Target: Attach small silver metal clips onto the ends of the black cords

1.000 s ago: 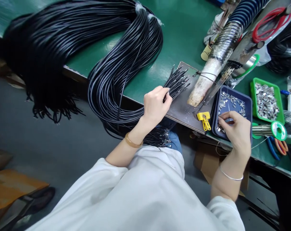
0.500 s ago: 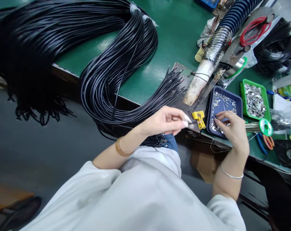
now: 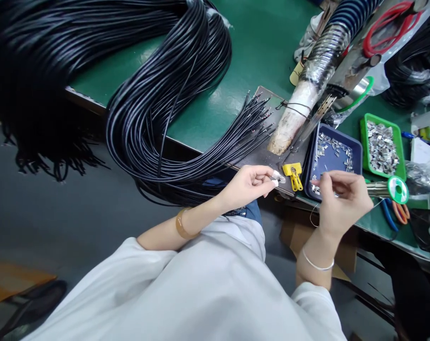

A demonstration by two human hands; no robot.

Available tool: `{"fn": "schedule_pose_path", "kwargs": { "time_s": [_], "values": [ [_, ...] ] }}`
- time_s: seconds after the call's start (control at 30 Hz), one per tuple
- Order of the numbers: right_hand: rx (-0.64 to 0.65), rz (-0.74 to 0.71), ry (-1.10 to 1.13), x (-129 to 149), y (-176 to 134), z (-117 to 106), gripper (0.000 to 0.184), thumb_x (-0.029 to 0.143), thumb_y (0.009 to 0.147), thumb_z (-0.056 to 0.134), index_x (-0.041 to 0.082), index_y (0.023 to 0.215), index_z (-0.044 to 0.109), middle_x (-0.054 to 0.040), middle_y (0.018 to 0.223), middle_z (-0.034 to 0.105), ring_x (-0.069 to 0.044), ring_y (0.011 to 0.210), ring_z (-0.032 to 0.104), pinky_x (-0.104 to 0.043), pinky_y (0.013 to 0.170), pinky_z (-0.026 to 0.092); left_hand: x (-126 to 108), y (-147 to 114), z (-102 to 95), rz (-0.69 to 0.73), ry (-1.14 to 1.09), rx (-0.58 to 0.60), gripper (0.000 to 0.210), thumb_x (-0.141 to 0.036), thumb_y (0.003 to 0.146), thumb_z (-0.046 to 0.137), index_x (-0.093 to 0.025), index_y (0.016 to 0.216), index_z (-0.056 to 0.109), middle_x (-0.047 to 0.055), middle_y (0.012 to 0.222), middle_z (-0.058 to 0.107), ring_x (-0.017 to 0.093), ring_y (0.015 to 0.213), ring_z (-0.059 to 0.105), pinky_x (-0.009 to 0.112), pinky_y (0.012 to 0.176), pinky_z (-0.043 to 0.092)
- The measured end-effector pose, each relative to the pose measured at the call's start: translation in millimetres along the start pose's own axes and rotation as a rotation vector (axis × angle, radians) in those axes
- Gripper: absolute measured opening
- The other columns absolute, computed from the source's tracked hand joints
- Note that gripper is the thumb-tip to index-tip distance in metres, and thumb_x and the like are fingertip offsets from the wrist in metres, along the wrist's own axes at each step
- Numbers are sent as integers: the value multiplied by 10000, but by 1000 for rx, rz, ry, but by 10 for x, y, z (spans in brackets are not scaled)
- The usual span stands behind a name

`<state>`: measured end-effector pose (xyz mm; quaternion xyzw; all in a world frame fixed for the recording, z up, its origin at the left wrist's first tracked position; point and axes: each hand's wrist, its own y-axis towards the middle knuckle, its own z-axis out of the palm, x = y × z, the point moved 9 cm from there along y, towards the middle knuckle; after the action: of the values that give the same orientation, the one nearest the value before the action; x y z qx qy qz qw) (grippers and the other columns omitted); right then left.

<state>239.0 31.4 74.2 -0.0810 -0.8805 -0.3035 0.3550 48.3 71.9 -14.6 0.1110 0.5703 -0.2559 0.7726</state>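
My left hand (image 3: 248,185) has its fingertips pinched together at the front edge of a dark plate (image 3: 259,158), right beside a yellow clip (image 3: 293,173). It seems to grip the end of one thin black cable. The other cable ends (image 3: 257,118) fan out over the plate, from a thick black cable bundle (image 3: 165,94) that hangs over the green table's edge. My right hand (image 3: 339,201) hovers over the near edge of a blue tray (image 3: 357,151) of small metal terminals, pinching one between thumb and fingers.
A green tray (image 3: 362,142) with more metal terminals stands right of the blue one. A green solder spool (image 3: 398,189) and pliers (image 3: 396,215) lie beside my right hand. A corrugated hose (image 3: 325,57) slants down onto the plate. A red wire loop (image 3: 385,28) lies at the back right.
My left hand left the fanned cable ends and came down to the yellow clip. My right hand lifted out of the blue tray with a terminal.
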Motion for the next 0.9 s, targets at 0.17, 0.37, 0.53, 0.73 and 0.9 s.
{"fn": "schedule_pose_path", "kwargs": {
  "time_s": [0.17, 0.37, 0.53, 0.73, 0.9],
  "values": [
    [-25, -126, 166, 408, -269, 152, 62, 188, 835, 708, 243, 843, 682, -27, 886, 711, -199, 836, 700, -383, 746, 601, -122, -11, -31, 52, 43, -83, 137, -253, 820, 678, -120, 829, 647, -30, 613, 545, 54, 523, 479, 183, 518, 389],
    [179, 23, 345, 280, -325, 501, 29, 224, 852, 698, 239, 851, 723, -26, 916, 711, -170, 860, 694, -318, 701, 600, -195, -22, -15, 122, 70, -94, 197, -293, 870, 636, -113, 793, 654, -7, 623, 568, 67, 558, 505, 191, 551, 422],
    [184, 46, 380, 275, -341, 550, 30, 225, 844, 707, 241, 860, 728, -29, 938, 714, -171, 885, 695, -319, 710, 608, -220, -18, -43, 155, 17, -104, 157, -270, 821, 703, -124, 813, 643, 6, 708, 613, 82, 645, 573, 200, 652, 494],
    [117, 73, 477, 267, -312, 463, 33, 207, 845, 703, 238, 853, 711, -26, 947, 699, -183, 869, 718, -393, 800, 639, -173, -14, 0, 104, 27, -28, 150, -256, 853, 662, -122, 792, 632, 1, 666, 598, 69, 601, 542, 186, 598, 459],
    [119, 78, 426, 243, -313, 472, 27, 214, 843, 708, 235, 855, 722, -35, 968, 701, -185, 899, 714, -382, 810, 637, -204, -23, -29, 149, 9, -83, 114, -235, 836, 675, -128, 822, 637, 6, 719, 625, 76, 644, 578, 186, 644, 492]
  ]
}}
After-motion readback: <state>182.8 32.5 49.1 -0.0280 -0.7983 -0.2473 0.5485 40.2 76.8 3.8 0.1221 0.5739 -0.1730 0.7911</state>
